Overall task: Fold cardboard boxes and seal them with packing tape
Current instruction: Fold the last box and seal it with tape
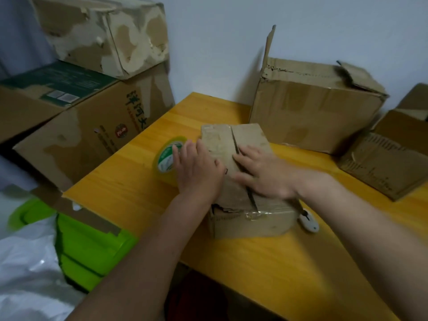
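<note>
A small worn cardboard box (222,142) lies on the yellow table (129,193), its two top flaps closed with a dark seam between them. Clear tape wraps its near edge. My right hand (261,174) presses flat on the top, across the seam. My left hand (196,165) is at the box's left side, its fingers on a roll of packing tape (165,158) with a green and white core that stands just left of the box. How firmly the left hand holds the roll is unclear.
A white tape cutter (308,220) lies by the box's right near corner. A larger open box (312,105) and torn boxes (384,163) stand at the back right. Stacked cartons (92,117) fill the left. A green bin (92,246) and white plastic (30,269) sit below left.
</note>
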A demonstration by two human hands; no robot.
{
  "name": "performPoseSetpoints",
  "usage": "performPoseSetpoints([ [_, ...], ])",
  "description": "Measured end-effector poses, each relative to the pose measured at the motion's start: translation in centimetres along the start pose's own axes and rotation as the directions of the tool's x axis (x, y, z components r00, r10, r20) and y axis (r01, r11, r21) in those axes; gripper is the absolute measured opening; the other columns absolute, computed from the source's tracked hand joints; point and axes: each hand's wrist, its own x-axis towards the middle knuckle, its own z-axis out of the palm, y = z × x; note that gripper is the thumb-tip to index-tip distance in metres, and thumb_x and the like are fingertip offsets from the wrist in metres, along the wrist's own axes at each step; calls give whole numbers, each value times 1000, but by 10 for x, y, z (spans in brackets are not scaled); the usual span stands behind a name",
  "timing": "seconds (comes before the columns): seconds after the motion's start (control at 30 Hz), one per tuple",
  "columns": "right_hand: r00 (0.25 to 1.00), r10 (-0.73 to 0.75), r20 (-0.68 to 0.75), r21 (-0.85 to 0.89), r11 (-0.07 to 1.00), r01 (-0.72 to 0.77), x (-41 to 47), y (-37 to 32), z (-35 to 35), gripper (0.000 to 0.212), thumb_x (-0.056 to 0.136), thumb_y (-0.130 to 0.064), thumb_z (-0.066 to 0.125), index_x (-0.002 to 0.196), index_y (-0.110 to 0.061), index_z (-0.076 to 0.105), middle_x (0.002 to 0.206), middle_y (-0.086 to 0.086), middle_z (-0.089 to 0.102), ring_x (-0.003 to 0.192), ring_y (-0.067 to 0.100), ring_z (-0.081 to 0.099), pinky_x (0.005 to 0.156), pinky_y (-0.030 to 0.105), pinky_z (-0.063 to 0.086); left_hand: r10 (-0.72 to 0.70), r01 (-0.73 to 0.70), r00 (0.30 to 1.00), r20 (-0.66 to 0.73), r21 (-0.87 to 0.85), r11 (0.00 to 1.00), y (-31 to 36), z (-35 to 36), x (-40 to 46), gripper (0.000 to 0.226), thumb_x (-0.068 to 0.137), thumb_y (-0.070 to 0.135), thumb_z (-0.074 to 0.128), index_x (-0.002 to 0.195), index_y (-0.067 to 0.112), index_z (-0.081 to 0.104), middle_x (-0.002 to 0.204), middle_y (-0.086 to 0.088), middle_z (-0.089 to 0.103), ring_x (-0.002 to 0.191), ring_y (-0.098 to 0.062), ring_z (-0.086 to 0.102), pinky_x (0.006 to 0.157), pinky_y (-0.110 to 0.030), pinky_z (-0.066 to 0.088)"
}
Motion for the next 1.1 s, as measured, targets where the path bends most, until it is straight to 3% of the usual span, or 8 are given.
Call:
performPoseSetpoints([
  [0.17, 980, -92, -176, -223, 973, 51, -70, -15, 42, 95, 74, -76, -18, 153, -30, 5, 161, 4, -1, 148, 22, -4, 117, 33, -5, -18, 4, 994, -105, -130, 991, -7, -5, -7, 55, 94, 32, 48, 140, 4, 37, 148, -16, 37, 142, -28, 22, 121, -43, 9],
  [0.37, 963, -124, -240, -249, 967, 63, -58, -4, 42, 91, 76, -77, -3, 153, -28, 7, 161, 5, 6, 148, 24, 4, 118, 37, 2, -212, 66, 937, -277, -456, 888, -50, -59, -24, 49, 95, 16, 60, 141, 6, 46, 133, -11, 52, 134, -27, 34, 108, -35, 27],
  [0.43, 966, -105, -236, -164, 984, 67, -61, -9, 36, 88, 79, -77, 18, 152, -30, 3, 161, 1, 1, 148, 20, 0, 117, 34, 0, -173, -18, 923, -345, -486, 874, -53, -81, -35, 44, 92, 13, 64, 135, 10, 55, 117, -4, 58, 123, -24, 45, 107, -36, 34],
  [0.57, 885, -70, -459, 172, 971, 166, -78, -52, 20, 87, 84, -66, 48, 152, -33, 5, 159, -12, 6, 145, 8, 8, 111, 24, 8, -115, -179, 873, -474, -531, 828, -40, -122, -57, 37, 87, 9, 70, 123, 15, 65, 94, 11, 59, 101, -20, 58, 98, -41, 45],
  [0.7, 879, -24, -476, 613, 708, 352, -93, -100, 23, 100, 77, -56, 69, 149, -45, -1, 158, -19, 8, 143, 4, 16, 117, 36, 23, -158, -235, 837, -524, -604, 761, -13, -152, -79, 35, 85, 14, 72, 119, 22, 68, 88, 13, 68, 91, -1, 60, 94, -18, 43],
  [0.8, 793, 150, -590, 722, 538, 435, -97, -122, 34, 107, 68, -49, 78, 145, -50, 4, 152, -16, 23, 139, 8, 30, 110, 43, 36, -240, -262, 850, -469, -772, 579, 12, -160, -97, 34, 81, 11, 75, 111, 27, 69, 81, 12, 69, 76, 2, 64, 81, -19, 53],
  [0.97, 483, 479, -733, 680, 498, 539, -120, -101, 26, 63, 79, -10, 74, 127, -29, 37, 114, -25, 46, 102, -18, 46, 84, 9, 41, -270, -164, 945, -187, -981, 104, 35, -159, -112, 40, 81, -2, 73, 111, 21, 60, 76, 2, 71, 77, -9, 68, 78, -23, 56],
  [1.1, 469, 637, -611, 764, 319, 561, -137, -73, 18, 43, 86, -18, 67, 119, -26, 40, 102, -16, 51, 90, -12, 54, 69, 9, 44, -176, 138, 971, 160, -982, -129, 47, -145, -116, 44, 84, -2, 69, 125, 8, 58, 97, -8, 71, 75, -12, 67, 68, -21, 56],
])
